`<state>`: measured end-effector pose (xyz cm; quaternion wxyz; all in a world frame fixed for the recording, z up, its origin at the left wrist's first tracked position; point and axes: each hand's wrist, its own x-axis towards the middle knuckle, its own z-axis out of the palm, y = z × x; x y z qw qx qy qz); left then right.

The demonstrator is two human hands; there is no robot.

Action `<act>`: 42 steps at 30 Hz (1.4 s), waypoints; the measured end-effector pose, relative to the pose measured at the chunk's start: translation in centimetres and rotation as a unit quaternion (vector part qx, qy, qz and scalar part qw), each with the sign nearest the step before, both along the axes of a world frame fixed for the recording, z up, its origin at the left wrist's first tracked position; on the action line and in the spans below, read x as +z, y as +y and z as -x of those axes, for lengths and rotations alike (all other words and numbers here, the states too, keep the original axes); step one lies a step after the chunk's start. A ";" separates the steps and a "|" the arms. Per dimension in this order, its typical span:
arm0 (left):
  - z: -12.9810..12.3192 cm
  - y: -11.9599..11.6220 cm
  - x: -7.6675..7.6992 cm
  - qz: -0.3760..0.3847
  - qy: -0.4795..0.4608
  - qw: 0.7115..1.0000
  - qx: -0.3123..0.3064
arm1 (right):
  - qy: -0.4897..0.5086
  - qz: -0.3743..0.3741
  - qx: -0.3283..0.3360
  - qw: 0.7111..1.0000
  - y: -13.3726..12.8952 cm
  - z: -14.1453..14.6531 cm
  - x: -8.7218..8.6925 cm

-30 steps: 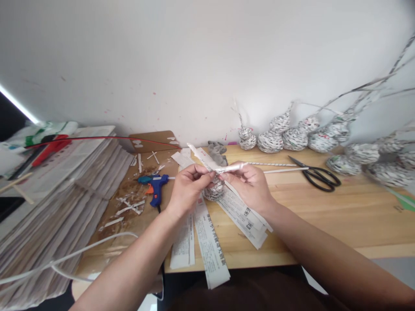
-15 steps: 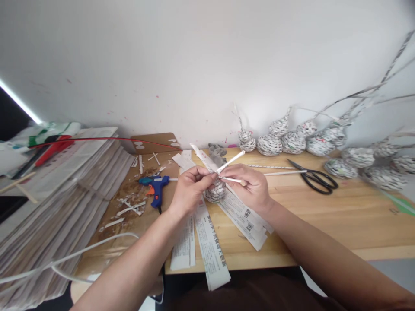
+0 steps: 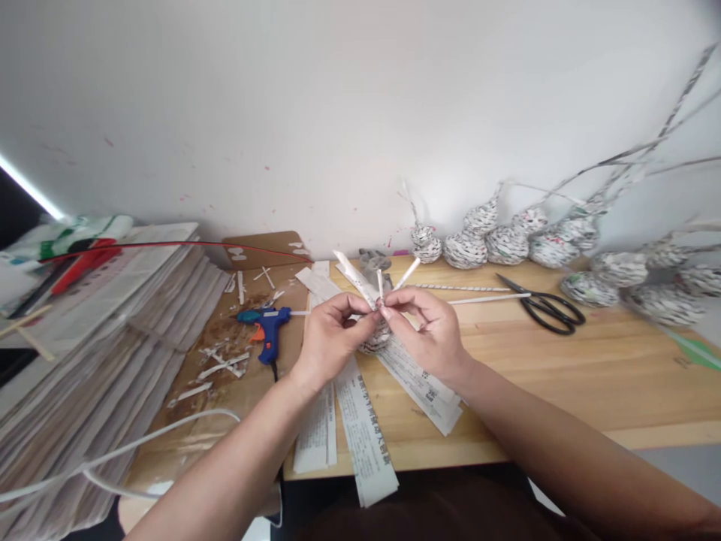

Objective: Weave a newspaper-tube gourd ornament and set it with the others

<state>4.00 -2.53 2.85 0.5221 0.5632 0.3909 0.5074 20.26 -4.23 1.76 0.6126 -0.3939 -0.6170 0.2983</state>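
My left hand [image 3: 336, 332] and my right hand [image 3: 426, 328] meet at the top of a small woven newspaper gourd [image 3: 374, 343], whose round body is partly hidden behind my fingers. The fingertips of both hands pinch the base of the rolled paper strips that rise from it. One wide, loose paper strip [image 3: 354, 276] leans up to the left; a thin paper stick [image 3: 406, 273] slants up to the right, and a short one [image 3: 380, 281] stands between them. Flat newspaper strips [image 3: 369, 436] fan out below my hands.
Black-handled scissors [image 3: 549, 310] lie on the right beside long paper sticks [image 3: 484, 299]. Finished woven gourds [image 3: 467, 248] line the wall. On the left are a blue glue gun [image 3: 270, 330], paper scraps [image 3: 225, 363], a tall newspaper stack [image 3: 113, 361] and a white cable [image 3: 163, 436].
My right fingers have moved in to the gourd's top. The short paper stick that pointed right in them now stands upright between both hands. The view has shifted slightly.
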 end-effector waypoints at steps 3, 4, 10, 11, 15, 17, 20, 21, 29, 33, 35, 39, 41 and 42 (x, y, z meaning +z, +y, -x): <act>-0.1 -0.2 0.3 0.001 0.005 1.000 -0.001 | 0.051 0.029 0.021 0.998 -0.1 0.2 0.4; -0.2 -0.3 0.4 0.005 0.005 1.000 -0.002 | 0.068 0.036 0.030 0.997 -0.1 0.2 0.6; -0.4 -0.9 0.8 0.005 0.026 1.000 -0.005 | 0.111 0.093 0.046 0.988 -0.3 0.3 1.4; -0.4 -0.9 0.8 0.002 0.030 1.000 0.001 | 0.114 0.105 0.049 0.987 -0.4 0.3 1.5; -0.4 -0.8 0.5 0.010 0.033 0.999 0.022 | 0.111 0.089 0.057 0.988 -0.5 -0.2 2.0; -0.3 -0.7 0.5 0.019 0.013 1.000 0.019 | 0.121 0.038 0.026 0.992 -0.3 -0.6 2.2; -0.2 -0.4 0.4 0.025 -0.014 1.000 0.010 | 0.120 -0.006 -0.027 0.992 0.3 -1.0 2.0; -0.1 -0.3 0.3 0.026 -0.019 0.999 0.006 | 0.098 0.008 -0.020 0.995 0.6 -1.0 1.8; -0.1 -0.1 -0.1 0.030 -0.023 0.999 0.004 | 0.013 0.102 -0.018 0.995 0.4 -0.1 0.1; -0.1 -0.5 0.0 0.015 -0.025 1.000 -0.006 | -0.018 0.104 -0.059 0.993 0.0 -0.1 0.7; -0.1 -0.7 0.2 0.013 -0.039 0.999 -0.013 | 0.003 0.115 -0.045 0.992 0.1 -0.2 0.8; -0.6 -1.1 0.7 0.002 -0.052 0.999 0.008 | 0.037 0.141 -0.012 0.989 0.1 -0.1 0.7; -0.8 -1.3 0.6 -0.025 -0.032 0.999 0.035 | 0.051 0.147 -0.001 0.988 0.0 -0.1 0.7; -0.8 -1.4 0.5 -0.044 -0.017 0.998 0.048 | 0.058 0.149 0.005 0.987 -0.1 0.0 0.8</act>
